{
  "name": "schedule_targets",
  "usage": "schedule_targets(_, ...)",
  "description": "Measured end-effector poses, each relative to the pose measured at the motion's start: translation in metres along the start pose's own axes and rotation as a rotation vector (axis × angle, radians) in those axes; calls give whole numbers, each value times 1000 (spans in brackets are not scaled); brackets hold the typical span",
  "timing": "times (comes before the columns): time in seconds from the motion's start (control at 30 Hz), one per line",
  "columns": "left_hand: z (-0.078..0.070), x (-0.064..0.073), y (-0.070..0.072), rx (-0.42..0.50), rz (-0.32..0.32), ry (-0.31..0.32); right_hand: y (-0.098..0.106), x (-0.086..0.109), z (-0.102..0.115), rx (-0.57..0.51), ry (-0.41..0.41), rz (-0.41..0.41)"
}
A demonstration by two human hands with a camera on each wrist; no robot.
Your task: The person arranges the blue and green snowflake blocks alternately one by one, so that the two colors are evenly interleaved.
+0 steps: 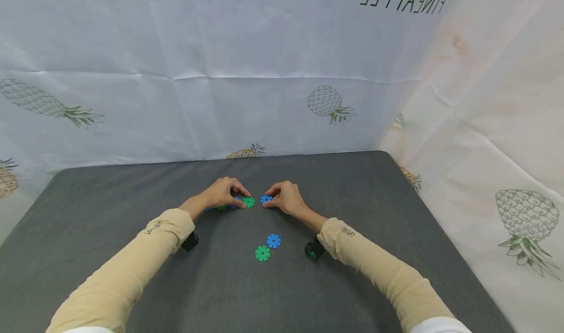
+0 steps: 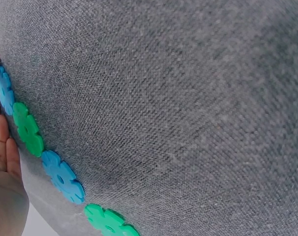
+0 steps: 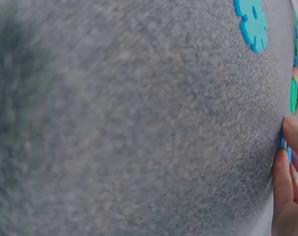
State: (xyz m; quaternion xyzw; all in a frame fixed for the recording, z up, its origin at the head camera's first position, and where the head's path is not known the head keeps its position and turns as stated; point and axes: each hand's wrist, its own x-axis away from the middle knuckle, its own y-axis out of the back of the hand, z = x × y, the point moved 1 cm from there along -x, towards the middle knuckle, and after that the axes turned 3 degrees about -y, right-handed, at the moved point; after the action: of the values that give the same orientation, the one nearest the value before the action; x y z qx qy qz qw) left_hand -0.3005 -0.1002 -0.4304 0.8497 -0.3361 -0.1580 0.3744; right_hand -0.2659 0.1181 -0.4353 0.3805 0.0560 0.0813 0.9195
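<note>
In the head view my left hand (image 1: 219, 193) holds the edge of a green notched plastic disc (image 1: 248, 202) between thumb and index finger. Just to its right, my right hand (image 1: 288, 199) pinches a blue notched disc (image 1: 266, 199); a small gap separates the two discs. Under and beside the left hand runs a row of alternating discs, partly hidden in the head view. The left wrist view shows that row, with a green disc (image 2: 32, 137), a blue disc (image 2: 68, 183) and another green disc (image 2: 102, 220). Fingers of both hands appear at the right wrist view's edge.
Nearer to me on the grey tabletop (image 1: 229, 294) lie a loose blue disc (image 1: 273, 241) and a loose green disc (image 1: 262, 253), close together. Behind the table hangs a white pineapple-print cloth (image 1: 220, 112), which continues along the right side.
</note>
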Motion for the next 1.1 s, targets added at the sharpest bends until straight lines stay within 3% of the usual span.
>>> schedule_targets(0.23,-1,0,0,-10,1,8,1,1,1,38,19,13)
schedule_targets(0.53,1,0,1,-17,2,13,8,0,-1,-38,2,60)
schedule_targets(0.87,3,-1,0,-29,4,10,6,2,-5,-91,41,15)
schedule_targets(1.1,3,-1,0,-29,3,10,5,1,-5,-126,45,28)
